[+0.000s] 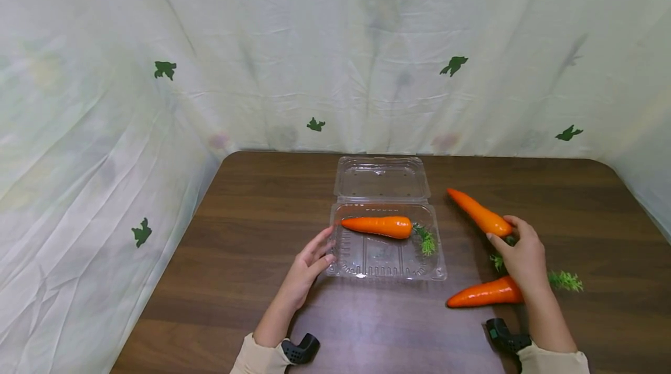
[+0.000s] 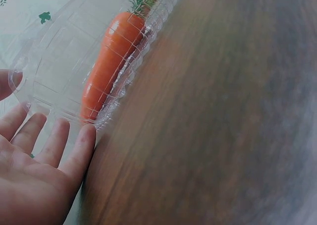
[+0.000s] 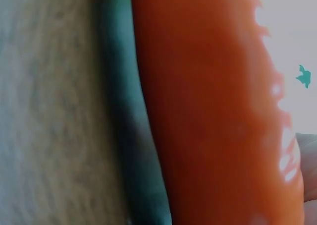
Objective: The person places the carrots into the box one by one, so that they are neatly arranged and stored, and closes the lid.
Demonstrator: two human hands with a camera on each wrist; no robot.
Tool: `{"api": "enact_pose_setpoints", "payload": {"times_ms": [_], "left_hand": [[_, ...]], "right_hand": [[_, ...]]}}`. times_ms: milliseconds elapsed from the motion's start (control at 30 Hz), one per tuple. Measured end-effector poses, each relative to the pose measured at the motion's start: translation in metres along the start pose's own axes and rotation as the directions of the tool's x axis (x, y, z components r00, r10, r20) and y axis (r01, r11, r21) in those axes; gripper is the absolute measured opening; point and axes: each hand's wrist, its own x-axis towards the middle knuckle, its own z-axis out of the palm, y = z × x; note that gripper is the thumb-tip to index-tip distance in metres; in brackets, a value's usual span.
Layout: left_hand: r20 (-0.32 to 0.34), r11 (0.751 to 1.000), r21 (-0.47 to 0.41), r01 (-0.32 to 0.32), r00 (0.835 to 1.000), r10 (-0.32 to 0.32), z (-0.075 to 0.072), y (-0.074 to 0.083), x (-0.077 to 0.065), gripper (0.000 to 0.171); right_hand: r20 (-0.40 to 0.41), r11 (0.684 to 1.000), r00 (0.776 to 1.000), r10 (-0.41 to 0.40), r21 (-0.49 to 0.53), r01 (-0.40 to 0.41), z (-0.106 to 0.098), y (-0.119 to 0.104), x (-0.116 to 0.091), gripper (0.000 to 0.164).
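A clear plastic clamshell container (image 1: 367, 257) lies with its lid (image 1: 382, 179) folded back, and one orange carrot (image 1: 377, 225) with a green leafy top (image 1: 427, 240) is inside. My left hand (image 1: 309, 266) touches the container's left edge, fingers fairly straight; in the left wrist view the fingertips (image 2: 88, 131) are right at its ribbed wall. To the right, my right hand (image 1: 524, 254) pinches the thick end of a second carrot (image 1: 477, 211) between thumb and fingers. Its tip points up and left. A third carrot (image 1: 482, 293) lies partly hidden under my right forearm and fills much of the right wrist view.
The dark brown wooden table (image 1: 251, 217) extends on both sides of the container. A pale curtain (image 1: 341, 59) with green leaf and bird prints hangs behind the table's far edge. Each wrist wears a black device, the left device (image 1: 301, 349) close over the tabletop.
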Motion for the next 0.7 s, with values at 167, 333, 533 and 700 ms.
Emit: {"api": "enact_pose_setpoints", "payload": {"times_ms": [167,333,533,700], "left_hand": [[0.000,1.000,0.002,0.002,1.000,-0.002,0.000,0.000,0.000,0.053],[0.003,1.000,0.004,0.006,1.000,-0.006,0.000,0.000,0.000,0.051],[0.011,1.000,0.007,0.005,1.000,-0.005,-0.001,0.000,0.001,0.051],[0.012,1.000,0.024,0.006,1.000,-0.006,0.000,0.001,0.000,0.052]], "right_hand": [[-0.102,0.995,0.995,0.008,0.098,0.002,0.002,-0.002,-0.001,0.053],[-0.198,0.986,0.980,0.008,0.164,0.025,0.005,-0.004,-0.001,0.051],[-0.228,0.954,0.973,0.014,0.295,0.055,0.005,-0.005,-0.001,0.050],[-0.214,0.928,0.976,0.044,0.371,0.040,0.004,-0.011,-0.003,0.049]]}}
